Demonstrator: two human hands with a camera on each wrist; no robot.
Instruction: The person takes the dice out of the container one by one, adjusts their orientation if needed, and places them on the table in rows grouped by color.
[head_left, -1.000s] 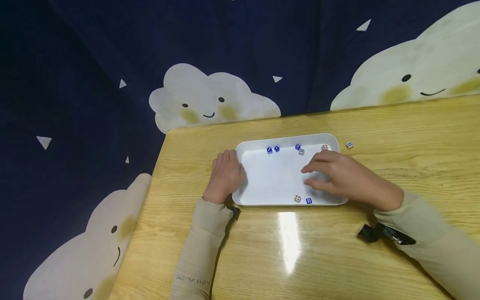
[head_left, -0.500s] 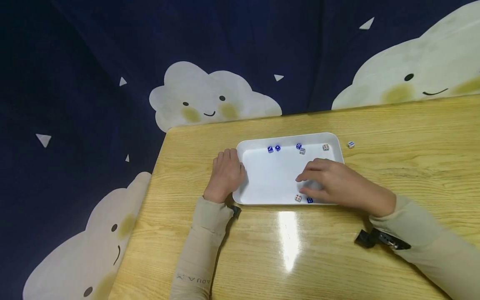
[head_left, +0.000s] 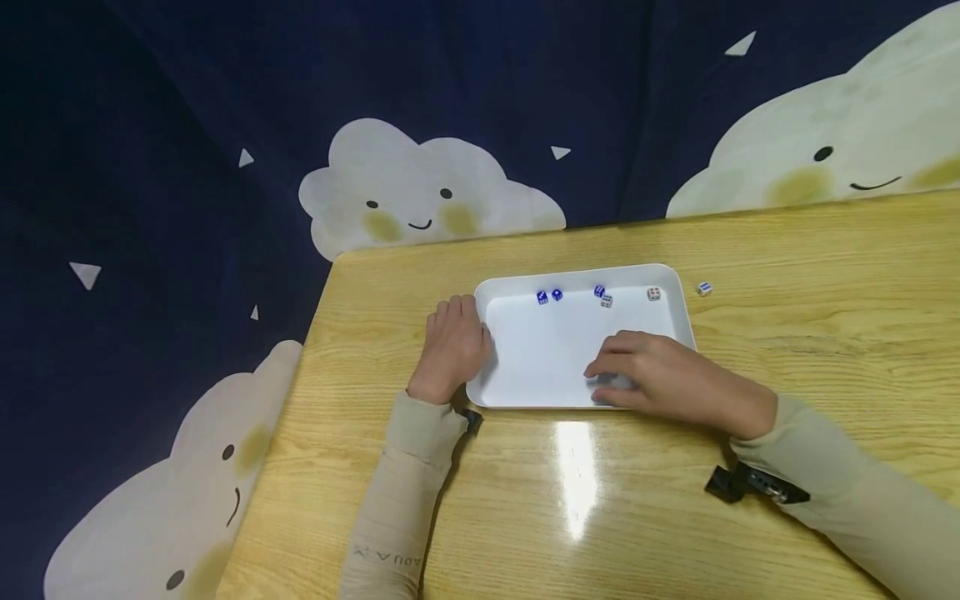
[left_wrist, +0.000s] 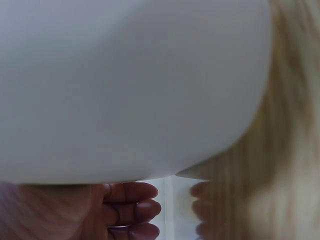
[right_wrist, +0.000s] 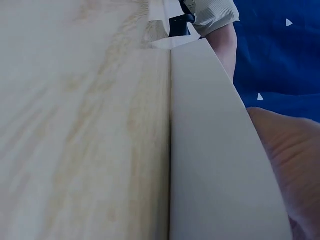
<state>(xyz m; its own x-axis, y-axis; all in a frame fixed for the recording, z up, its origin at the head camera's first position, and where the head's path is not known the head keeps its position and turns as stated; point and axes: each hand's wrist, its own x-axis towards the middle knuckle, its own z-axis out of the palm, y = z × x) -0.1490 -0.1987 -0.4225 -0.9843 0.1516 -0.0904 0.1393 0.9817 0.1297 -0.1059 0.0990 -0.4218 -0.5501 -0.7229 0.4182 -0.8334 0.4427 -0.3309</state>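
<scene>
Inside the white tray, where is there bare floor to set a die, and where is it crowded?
Bare: the tray floor between left hand and right hand. Crowded: far wall, with blue dice, another pair, a white die.

Gloss on the wood, soft sheen on the plastic.
You work on a varnished, light wood-grain table (head_left: 787, 275) that mirrors a bright lamp glare near you. Your white tray (head_left: 525, 392) looks like smooth plastic, faintly shiny. The small dice (head_left: 654, 293) look hard and glossy. Your beige sleeves (head_left: 405, 492) are matt ribbed cloth; the far backdrop (head_left: 187, 125) is matt printed fabric.
</scene>
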